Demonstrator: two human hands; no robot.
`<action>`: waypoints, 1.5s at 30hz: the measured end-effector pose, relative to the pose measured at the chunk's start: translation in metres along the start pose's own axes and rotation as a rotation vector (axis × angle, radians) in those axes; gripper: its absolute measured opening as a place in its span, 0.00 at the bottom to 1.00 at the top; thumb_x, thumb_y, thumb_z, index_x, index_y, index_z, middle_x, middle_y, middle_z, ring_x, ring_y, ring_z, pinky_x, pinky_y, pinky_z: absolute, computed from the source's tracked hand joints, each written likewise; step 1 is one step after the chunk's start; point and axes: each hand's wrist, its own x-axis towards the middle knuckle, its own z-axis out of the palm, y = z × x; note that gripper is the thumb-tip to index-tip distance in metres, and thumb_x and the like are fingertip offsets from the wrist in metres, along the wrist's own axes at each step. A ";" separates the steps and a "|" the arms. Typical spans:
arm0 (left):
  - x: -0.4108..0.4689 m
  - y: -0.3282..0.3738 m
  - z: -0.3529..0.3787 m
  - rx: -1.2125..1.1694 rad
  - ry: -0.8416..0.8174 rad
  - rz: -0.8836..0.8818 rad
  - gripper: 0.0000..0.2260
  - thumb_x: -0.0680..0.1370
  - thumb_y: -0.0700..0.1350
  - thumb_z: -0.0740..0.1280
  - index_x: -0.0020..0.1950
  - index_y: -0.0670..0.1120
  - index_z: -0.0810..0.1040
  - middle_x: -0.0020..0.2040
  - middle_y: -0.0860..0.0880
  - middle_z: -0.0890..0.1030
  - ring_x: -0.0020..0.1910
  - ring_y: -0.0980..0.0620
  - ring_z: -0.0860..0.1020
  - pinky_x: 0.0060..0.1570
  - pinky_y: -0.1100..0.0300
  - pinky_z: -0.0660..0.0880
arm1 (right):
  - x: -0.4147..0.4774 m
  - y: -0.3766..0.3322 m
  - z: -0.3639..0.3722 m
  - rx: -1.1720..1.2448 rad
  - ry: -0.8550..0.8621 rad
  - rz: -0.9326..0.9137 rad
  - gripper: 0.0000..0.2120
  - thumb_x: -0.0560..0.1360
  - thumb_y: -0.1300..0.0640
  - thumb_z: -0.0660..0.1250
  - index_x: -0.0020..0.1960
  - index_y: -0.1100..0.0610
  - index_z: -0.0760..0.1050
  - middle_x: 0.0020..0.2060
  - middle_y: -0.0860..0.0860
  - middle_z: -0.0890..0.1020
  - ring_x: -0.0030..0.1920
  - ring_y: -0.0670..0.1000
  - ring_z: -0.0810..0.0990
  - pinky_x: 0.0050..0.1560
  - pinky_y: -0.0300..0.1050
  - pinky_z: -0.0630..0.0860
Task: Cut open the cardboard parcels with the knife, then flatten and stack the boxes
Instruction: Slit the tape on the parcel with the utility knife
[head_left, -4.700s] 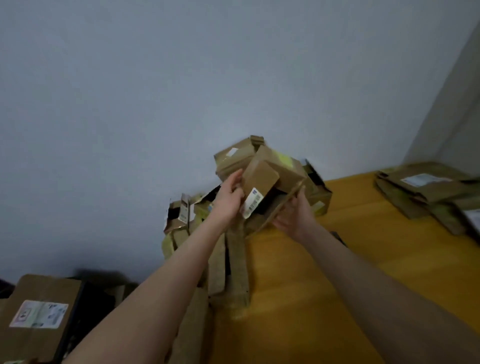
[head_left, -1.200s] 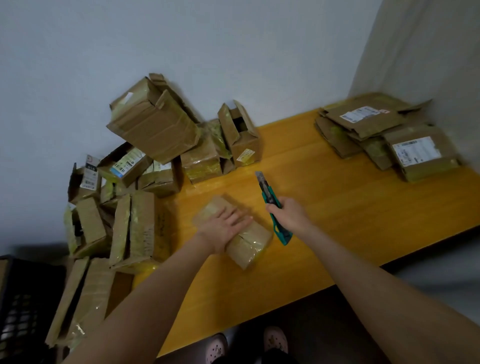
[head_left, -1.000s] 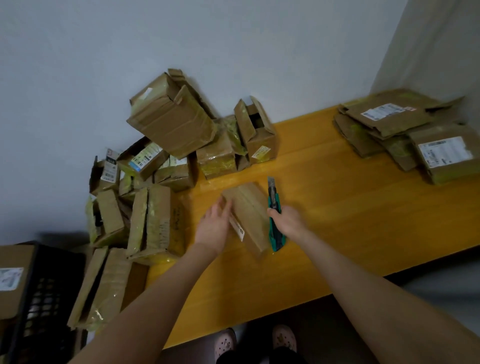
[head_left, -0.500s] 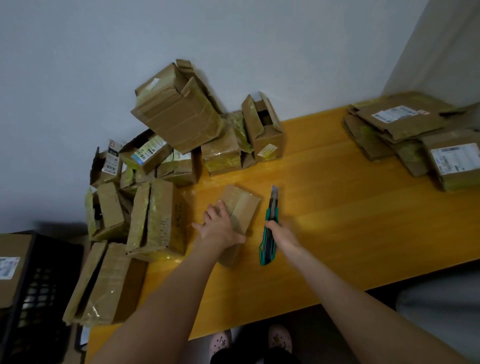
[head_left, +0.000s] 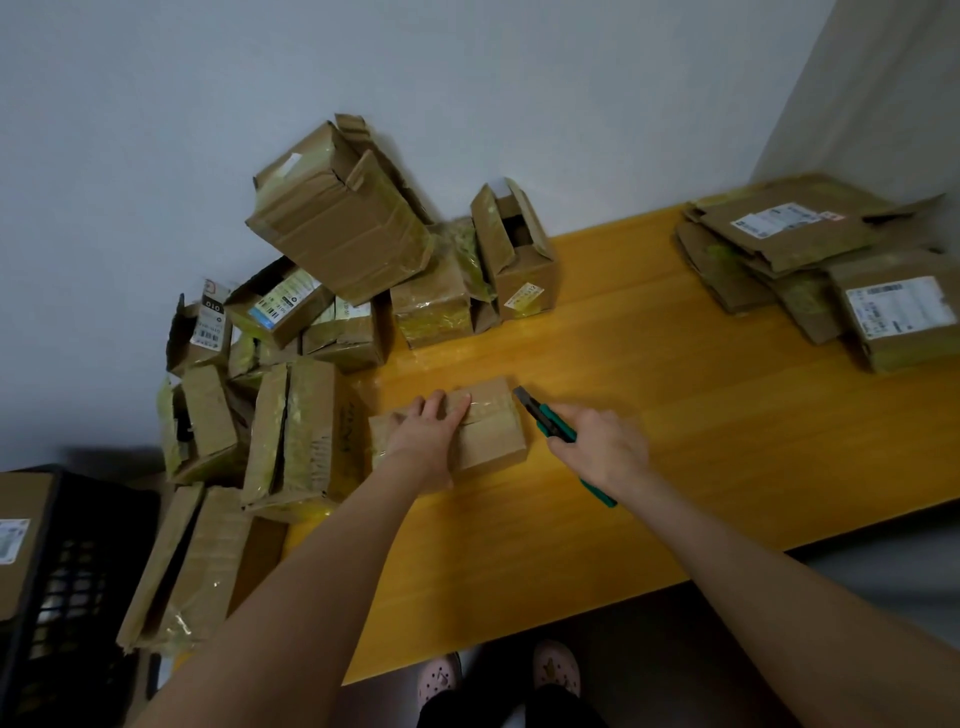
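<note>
The parcel (head_left: 488, 431) lies flat on the table (head_left: 675, 415), just beside the pile (head_left: 332, 291) — the left hand (head_left: 428, 434) presses on its taped top, fingers flat. The right hand (head_left: 602, 447) grips the knife (head_left: 545, 418) — its tip touches the parcel's right edge. Flattened boxes (head_left: 810, 260) lie far right.
</note>
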 end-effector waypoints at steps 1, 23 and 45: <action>-0.001 0.000 -0.001 0.006 0.001 -0.002 0.53 0.69 0.50 0.77 0.78 0.57 0.38 0.79 0.46 0.46 0.77 0.40 0.48 0.74 0.38 0.54 | 0.000 -0.003 -0.002 -0.031 -0.004 -0.020 0.19 0.79 0.46 0.59 0.71 0.40 0.67 0.40 0.48 0.78 0.38 0.51 0.77 0.25 0.40 0.67; -0.003 0.003 0.002 0.054 0.014 -0.021 0.53 0.69 0.52 0.76 0.78 0.56 0.39 0.79 0.44 0.47 0.77 0.39 0.49 0.73 0.38 0.55 | 0.016 -0.006 -0.018 0.011 -0.186 -0.094 0.22 0.76 0.52 0.63 0.70 0.49 0.71 0.45 0.54 0.82 0.44 0.53 0.80 0.38 0.45 0.75; -0.004 -0.003 -0.002 0.024 0.026 0.001 0.52 0.68 0.55 0.76 0.79 0.56 0.41 0.78 0.44 0.50 0.75 0.40 0.53 0.73 0.39 0.55 | -0.016 0.006 0.001 0.133 -0.130 0.108 0.10 0.76 0.47 0.63 0.54 0.50 0.75 0.28 0.49 0.71 0.26 0.49 0.69 0.27 0.40 0.64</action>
